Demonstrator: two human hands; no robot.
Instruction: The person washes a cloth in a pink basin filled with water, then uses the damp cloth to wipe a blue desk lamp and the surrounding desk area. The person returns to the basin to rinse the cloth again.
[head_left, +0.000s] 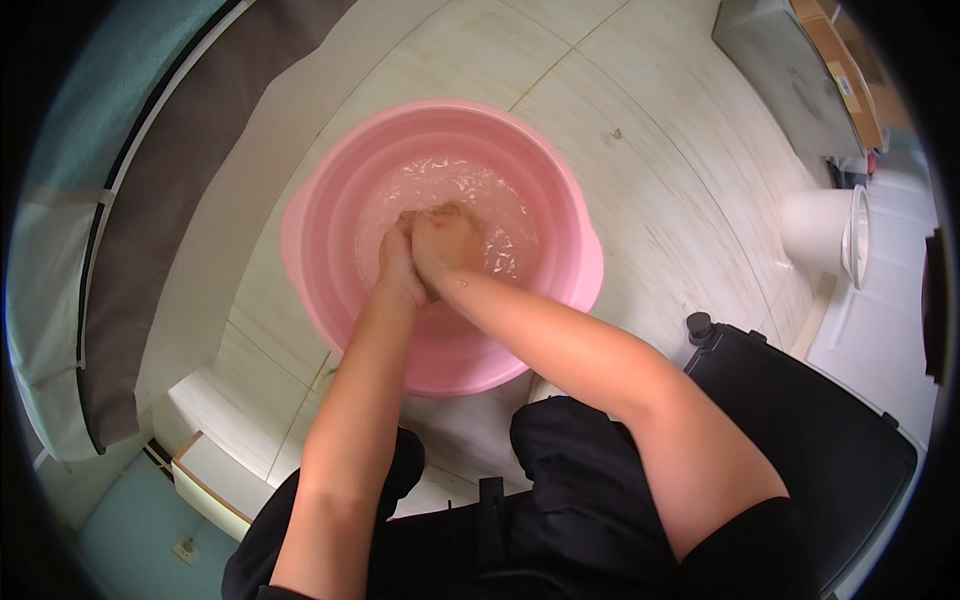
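A round pink plastic basin (442, 112) with two side handles stands on the tiled floor, holding rippling water (442, 176). Both hands are together inside it, near its middle. My left hand (399, 259) is pressed against my right hand (448, 238), which lies partly over it. The fingers of both reach into the water and are blurred, so whether something is held between them cannot be told. A droplet or bubble sits on the right wrist.
A black lidded case (802, 435) lies at the right. Beyond it stand a white bin (821, 225) and a grey box (787, 82) beside cardboard. Grey and teal fabric (202, 112) hangs along the left. A white drawer or low cabinet (221, 480) is at lower left.
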